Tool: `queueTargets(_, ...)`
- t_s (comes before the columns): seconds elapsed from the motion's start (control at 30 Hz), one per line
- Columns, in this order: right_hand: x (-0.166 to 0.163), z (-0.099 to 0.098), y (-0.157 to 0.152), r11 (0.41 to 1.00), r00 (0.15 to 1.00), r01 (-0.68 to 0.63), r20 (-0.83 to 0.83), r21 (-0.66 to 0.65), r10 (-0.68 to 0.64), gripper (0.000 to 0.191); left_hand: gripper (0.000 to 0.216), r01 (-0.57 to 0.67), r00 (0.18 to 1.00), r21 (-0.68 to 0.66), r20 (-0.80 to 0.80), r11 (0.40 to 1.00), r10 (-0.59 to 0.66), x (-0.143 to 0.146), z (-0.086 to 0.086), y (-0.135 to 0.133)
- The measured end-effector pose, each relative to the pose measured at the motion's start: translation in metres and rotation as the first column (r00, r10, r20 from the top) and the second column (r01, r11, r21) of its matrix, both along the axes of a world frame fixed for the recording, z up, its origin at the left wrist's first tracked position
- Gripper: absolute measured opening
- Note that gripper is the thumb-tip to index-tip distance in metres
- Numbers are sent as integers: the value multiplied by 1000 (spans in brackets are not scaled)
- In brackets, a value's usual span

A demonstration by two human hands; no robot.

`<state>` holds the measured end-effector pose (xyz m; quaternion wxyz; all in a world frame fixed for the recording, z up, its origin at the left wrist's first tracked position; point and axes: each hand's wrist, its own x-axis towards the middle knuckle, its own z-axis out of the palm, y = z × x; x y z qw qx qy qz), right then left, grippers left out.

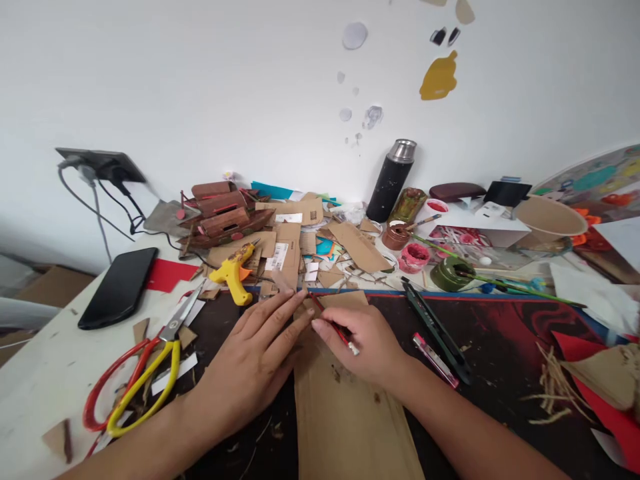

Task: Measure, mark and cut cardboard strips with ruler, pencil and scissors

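Observation:
A strip of brown cardboard (350, 420) lies lengthwise in front of me on the dark mat. My left hand (263, 337) rests flat with its fingers stretched out over the strip's left edge near the far end. Between the thumb and fingers of my right hand (363, 343) is a red and black pencil (345, 339), its pale end toward me and its tip close to my left fingertips. A small pale piece (283, 281) sticks out just beyond my left fingers; what it is I cannot tell.
Left are red-and-yellow scissors (150, 367), a yellow glue gun (235, 275) and a phone (120, 288). A green utility knife (435, 330) and a pink-ended tube (435, 360) lie right. Behind stand a brown model boat (225, 217), cardboard scraps (360, 245), paint pots (414, 258) and a black flask (391, 180).

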<state>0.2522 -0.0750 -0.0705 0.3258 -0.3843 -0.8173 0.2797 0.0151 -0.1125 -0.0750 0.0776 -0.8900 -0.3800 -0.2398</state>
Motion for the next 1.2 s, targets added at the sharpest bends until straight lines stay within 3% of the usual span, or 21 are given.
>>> queueTargets(0.1, -1, 0, -2, 999, 1000, 6, 20, 34, -7, 41, 45, 27, 999, -41, -28, 999, -28, -2, -5, 1)
queueTargets(0.3, 0, -1, 0, 989, 987, 145, -75, 39, -142, 31, 37, 86, 995, -85, -44, 993, -90, -7, -10, 1)
queueTargets(0.5, 0, -2, 3, 972, 970, 164, -153, -165, -190, 31, 35, 106, 994, -45, 4, 993, -106, -6, 7, -6)
queueTargets(0.63, -1, -4, 4, 941, 953, 167, -197, -293, -231, 33, 30, 132, 989, 7, -63, 991, -132, -6, 12, -13)
queueTargets(0.93, 0, 4, 1, 942, 950, 153, -217, -299, -224, 32, 42, 78, 972, -15, -219, 997, -79, -3, -4, -23)
queueTargets(1.2, -5, 10, -4, 925, 944, 79, -271, -371, -189, 34, 46, 60, 968, -40, -241, 997, -68, 3, -12, -7)
